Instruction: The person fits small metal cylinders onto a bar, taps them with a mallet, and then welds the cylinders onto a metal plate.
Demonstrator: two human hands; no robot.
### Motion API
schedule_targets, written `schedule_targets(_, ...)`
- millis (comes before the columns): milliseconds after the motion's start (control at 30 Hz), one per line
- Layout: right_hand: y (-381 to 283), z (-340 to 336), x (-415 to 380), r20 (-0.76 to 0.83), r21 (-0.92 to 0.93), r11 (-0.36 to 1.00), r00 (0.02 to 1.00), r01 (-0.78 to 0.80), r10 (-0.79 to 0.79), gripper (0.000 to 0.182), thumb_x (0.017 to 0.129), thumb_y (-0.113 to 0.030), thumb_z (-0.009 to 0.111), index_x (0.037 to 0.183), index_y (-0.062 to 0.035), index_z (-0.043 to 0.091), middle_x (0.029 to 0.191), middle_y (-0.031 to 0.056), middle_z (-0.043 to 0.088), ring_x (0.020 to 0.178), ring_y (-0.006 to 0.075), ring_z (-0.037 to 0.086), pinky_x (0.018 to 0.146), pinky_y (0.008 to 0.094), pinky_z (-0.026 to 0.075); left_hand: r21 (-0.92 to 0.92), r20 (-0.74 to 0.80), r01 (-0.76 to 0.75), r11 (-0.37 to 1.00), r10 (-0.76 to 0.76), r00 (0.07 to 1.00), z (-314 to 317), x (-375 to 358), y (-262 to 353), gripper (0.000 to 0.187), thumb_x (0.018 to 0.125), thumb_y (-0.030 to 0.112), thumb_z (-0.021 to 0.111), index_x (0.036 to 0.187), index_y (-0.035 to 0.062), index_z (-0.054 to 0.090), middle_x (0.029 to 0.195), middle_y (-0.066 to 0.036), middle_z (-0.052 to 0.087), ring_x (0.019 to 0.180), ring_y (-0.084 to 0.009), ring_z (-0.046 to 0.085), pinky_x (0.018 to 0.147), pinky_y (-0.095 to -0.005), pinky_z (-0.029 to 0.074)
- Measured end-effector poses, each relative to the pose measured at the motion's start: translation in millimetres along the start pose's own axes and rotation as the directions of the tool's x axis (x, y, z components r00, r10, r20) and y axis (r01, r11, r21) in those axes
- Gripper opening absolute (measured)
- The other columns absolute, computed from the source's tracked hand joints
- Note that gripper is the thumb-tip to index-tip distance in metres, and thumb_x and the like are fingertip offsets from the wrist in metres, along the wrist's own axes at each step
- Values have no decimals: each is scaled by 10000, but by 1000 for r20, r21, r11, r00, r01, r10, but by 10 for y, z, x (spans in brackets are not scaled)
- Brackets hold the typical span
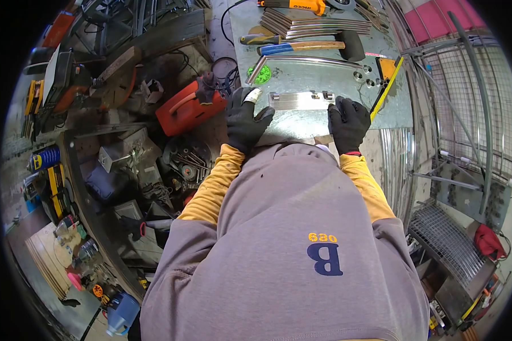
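Observation:
Black gloves cover both my hands. My left hand [247, 116] lies at the left edge of the metal-topped bench [293, 129], its thumb apart from the fingers and white tape around one finger. Between my hands lies a flat shiny metal plate [301, 102] with small raised metal pieces along its far edge. My right hand [348, 122] is beside the plate's right end, fingers curled; whether it touches the plate or holds anything small is hidden. Beyond the plate lie bent metal tubes [307, 60] and a bright green round piece [260, 74].
Further back are a rubber mallet [352, 45], stacked metal tubes [318, 25] and an orange power tool [301, 4]. Several short metal rings [367, 69] and a yellow tape measure [388, 69] lie at right. A red jerrycan-like container [185, 108] stands left of the bench.

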State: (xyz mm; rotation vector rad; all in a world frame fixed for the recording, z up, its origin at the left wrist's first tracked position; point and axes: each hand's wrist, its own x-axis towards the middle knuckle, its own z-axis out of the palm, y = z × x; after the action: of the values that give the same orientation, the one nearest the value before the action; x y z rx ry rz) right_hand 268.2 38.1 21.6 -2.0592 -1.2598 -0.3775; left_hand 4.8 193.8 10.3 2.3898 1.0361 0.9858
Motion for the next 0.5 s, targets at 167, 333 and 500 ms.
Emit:
schedule_targets(167, -20, 3, 7, -39, -12, 1000, 999, 15, -15, 308, 804, -280, 880, 1061, -124, 816, 1024, 93, 716, 960, 311, 677, 880, 465, 531, -56, -13, -33, 998, 33, 999, -57, 62, 64, 563, 821, 300, 872, 1277, 13, 706, 1261, -205, 672, 1218, -425, 601, 1071, -508, 470)
schedule_targets(333, -20, -20, 29, -24, 15, 1000, 999, 23, -23, 299, 807, -284, 872, 1050, -124, 802, 1017, 83, 718, 950, 300, 666, 878, 464, 526, -51, -4, -9, 999, 8, 1000, -76, 59, 110, 571, 817, 231, 894, 1299, 11, 684, 1310, -202, 651, 1250, -406, 600, 1106, -491, 473)
schedule_targets(500, -6, -5, 22, -29, 15, 1000, 1000, 8, -8, 302, 805, -289, 869, 1044, -120, 798, 1012, 78, 715, 936, 298, 662, 869, 469, 518, -63, -6, -37, 997, 37, 999, -95, 98, 124, 540, 823, 243, 872, 1267, -1, 687, 1285, -201, 637, 1212, -414, 598, 1060, -494, 482)
